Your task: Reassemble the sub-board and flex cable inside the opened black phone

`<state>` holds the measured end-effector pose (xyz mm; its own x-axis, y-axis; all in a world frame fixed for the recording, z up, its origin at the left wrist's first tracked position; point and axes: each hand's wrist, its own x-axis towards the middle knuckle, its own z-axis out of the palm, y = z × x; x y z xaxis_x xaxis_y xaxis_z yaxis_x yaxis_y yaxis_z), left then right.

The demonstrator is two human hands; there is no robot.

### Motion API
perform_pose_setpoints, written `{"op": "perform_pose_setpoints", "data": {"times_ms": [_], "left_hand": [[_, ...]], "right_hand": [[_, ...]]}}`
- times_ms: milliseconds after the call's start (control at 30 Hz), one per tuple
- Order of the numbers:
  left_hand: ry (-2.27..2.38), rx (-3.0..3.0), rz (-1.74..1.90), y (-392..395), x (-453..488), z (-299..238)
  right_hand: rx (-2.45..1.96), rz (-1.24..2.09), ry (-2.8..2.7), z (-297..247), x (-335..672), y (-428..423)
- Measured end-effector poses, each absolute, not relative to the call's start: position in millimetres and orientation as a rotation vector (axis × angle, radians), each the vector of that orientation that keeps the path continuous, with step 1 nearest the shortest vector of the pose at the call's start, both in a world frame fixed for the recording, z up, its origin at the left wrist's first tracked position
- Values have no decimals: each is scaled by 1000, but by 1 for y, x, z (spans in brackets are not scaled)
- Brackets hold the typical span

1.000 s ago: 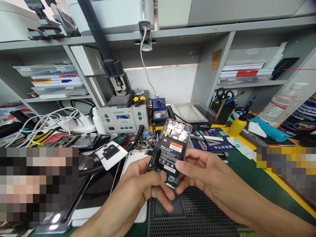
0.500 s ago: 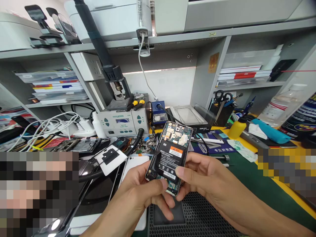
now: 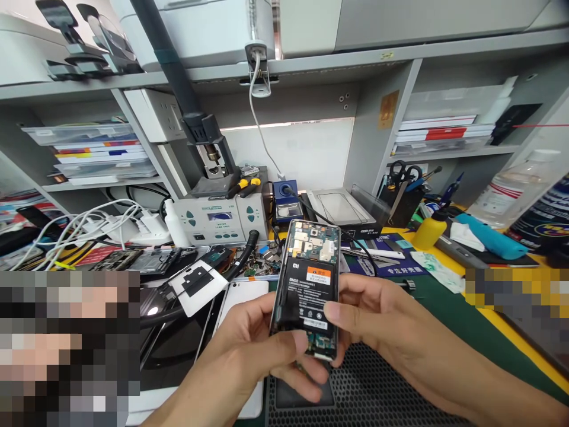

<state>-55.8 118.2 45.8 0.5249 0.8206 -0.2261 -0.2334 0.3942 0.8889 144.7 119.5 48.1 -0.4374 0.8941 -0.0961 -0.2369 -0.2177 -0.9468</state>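
Between my two hands is a smartphone (image 3: 311,255) without its back cover, its circuit board bare at the top. A black battery (image 3: 307,296) with an orange and white label fills the middle of the phone. My left hand (image 3: 271,344) grips the lower left, its thumb pressed on the bottom board. My right hand (image 3: 368,311) holds the right edge, with the thumb resting on the battery's lower right. Fingers of both hands are partly hidden behind the phone. Below lies a black perforated mat (image 3: 377,385).
A grey rework station (image 3: 217,219) stands behind, left of a blue device (image 3: 287,204). Phone parts and a white phone (image 3: 244,290) lie at left. To the right are a yellow bottle (image 3: 429,231), a scissors holder (image 3: 402,193) and a clear bottle (image 3: 507,190). Shelves rise at the back.
The phone has turned more upright in my hands and tilted slightly. Both hands keep their hold, with the right thumb still on the battery. The camera view has shifted a little.
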Motion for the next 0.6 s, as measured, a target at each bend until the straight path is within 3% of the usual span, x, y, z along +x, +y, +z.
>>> {"op": "perform_pose_setpoints", "data": {"times_ms": [233, 600], "left_hand": [[652, 962, 558, 121, -60, 50], [838, 954, 801, 118, -56, 46]], "right_hand": [[-842, 2016, -1083, 48, 152, 129], [-859, 2107, -925, 42, 146, 125]]}}
